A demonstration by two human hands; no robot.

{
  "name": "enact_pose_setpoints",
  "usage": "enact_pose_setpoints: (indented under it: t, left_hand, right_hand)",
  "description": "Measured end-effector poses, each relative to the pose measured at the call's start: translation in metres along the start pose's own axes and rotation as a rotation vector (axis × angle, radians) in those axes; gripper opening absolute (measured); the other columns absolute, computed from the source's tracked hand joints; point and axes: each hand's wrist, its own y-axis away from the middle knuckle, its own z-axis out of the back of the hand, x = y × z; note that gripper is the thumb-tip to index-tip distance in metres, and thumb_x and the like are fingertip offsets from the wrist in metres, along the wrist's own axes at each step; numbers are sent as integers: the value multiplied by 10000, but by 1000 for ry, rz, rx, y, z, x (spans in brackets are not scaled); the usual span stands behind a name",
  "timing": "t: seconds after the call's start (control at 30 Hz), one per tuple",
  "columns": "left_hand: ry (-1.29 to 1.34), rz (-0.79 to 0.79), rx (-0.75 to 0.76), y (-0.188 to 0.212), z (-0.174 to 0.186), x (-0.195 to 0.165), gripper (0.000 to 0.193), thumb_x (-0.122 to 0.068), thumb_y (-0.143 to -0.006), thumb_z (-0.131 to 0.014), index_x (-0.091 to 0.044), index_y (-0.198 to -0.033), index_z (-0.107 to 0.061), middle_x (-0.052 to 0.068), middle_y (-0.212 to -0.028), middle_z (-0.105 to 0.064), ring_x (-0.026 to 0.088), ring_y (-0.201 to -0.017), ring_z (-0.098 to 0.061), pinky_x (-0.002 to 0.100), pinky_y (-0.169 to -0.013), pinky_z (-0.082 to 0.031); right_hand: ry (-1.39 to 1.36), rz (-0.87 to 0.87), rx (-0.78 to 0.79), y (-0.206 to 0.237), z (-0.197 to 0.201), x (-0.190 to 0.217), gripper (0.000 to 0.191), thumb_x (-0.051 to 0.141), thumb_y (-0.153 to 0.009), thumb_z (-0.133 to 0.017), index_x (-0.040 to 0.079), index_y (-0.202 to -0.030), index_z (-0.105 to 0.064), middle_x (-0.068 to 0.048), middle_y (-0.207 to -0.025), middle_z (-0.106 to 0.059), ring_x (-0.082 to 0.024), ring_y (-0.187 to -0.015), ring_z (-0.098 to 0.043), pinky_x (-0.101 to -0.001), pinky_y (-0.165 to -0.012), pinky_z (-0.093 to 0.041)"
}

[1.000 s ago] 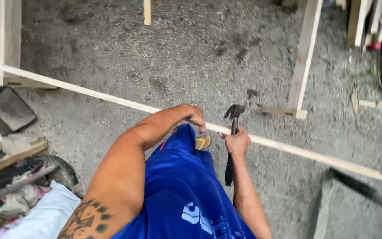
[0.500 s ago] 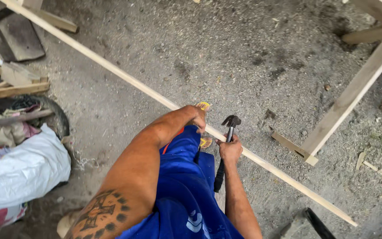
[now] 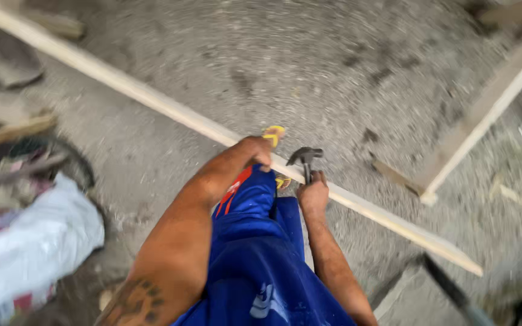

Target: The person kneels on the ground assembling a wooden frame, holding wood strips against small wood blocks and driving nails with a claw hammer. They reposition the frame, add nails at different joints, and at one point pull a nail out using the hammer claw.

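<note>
While frame blurs, I read left hand [image 3: 256, 152] pressing long wooden batten [image 3: 170, 110] lying diagonal on gravel ground [image 3: 333, 66]; right hand [image 3: 313, 193] clamped on hammer [image 3: 305, 158]. Batten likely light, stiff, whippy; grip near middle.

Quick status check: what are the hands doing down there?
Right hand gripping hammer. Left hand on long wooden strip. Nothing between them.

Pale cream wooden strip [image 3: 170, 111]. Below it: royal-blue shorts [image 3: 261, 259] with red stripe and white emblem; yellow sandal [image 3: 274, 134] against it; dark grey hammer [image 3: 305, 158] head; white sack [image 3: 28, 247] lower left; speckled grey ground [image 3: 309, 66] above.
</note>
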Motion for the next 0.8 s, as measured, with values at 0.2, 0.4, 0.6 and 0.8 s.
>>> enact_pose_setpoints:
  t: [0.2, 0.4, 0.6, 0.8]
  left_hand:
    - [-171, -41, 36, -4, 24, 13, 640, -329, -546, -835, -11, -1099, -780, 186, -1100, -774, 288, -997, -758, 406, -839, -612]
    - [-215, -82, -9, -28, 29, 23, 925, -382, -601, -870, -116, -1426, -549, 191, -1334, -637, 343, -1228, -610, 431, -1036, -494]
    - [-252, 87, 20, -35, 36, 32, 975, -308, -590, -842, -250, -1501, -501, 111, -1390, -644, 307, -1269, -614, 384, -1103, -478]
    - [-285, 230, 147, -46, 38, -4, 963, -247, -618, -782, -250, -1536, -492, 97, -1458, -633, 296, -1333, -611, 392, -1153, -468]
  right_hand:
    - [74, -225, 138, -13, 4, -42, 372, 81, -829, -667, 24, -1191, -603, -218, -1329, -600, -471, -1030, -663, -545, -900, -545]
    - [155, -310, 195, -28, 14, -74, 341, 59, -877, -558, 53, -1217, -586, -200, -1363, -587, -450, -1005, -696, -542, -882, -569]
    - [160, -245, 154, -20, 52, -137, 337, 68, -873, -548, 35, -1207, -573, -219, -1335, -587, -436, -879, -720, -541, -783, -586]
    - [185, -176, 235, -29, 64, -196, 262, 108, -935, -522, 33, -1176, -592, -188, -1184, -674, -397, -929, -727, -522, -811, -592]
